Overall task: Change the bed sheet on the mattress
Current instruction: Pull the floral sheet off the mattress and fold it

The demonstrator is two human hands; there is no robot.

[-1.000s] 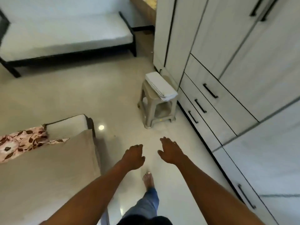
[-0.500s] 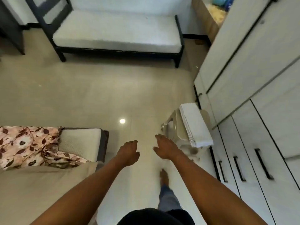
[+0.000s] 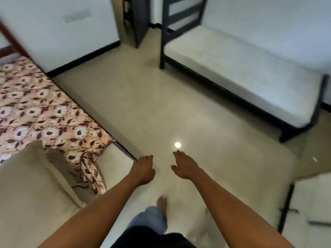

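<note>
Floral bed sheet (image 3: 35, 111) lies across the far part of the mattress (image 3: 112, 161) on the left bed. Its near corner is off and bunched, hanging over the bare pale corner of that mattress. We judge the old sheet partly stripped, loosened at this end so that it can be drawn away along the bed.

A beige cover (image 3: 32, 190) lies over the nearest part of the bed, touching the bunched edge; whether it is a fresh sheet or a pad we cannot tell.

Our left hand (image 3: 144, 169) is out in front over the floor (image 3: 143, 104), just beside the bed's corner, its fingers (image 3: 147, 158) loosely curled on nothing. Our right hand (image 3: 185, 167) is level with it and a little apart, its fingers (image 3: 177, 153) relaxed and slightly spread, also empty. Both are raised ahead of us, we think, for balance in mid-step: one bare foot (image 3: 162, 203) is forward and blurred.

Across the floor a second bed (image 3: 241, 74) with a dark frame and a bare white top stands well apart from the floral one. The next move, as we judge it, is to take hold of the loose corner.
</note>
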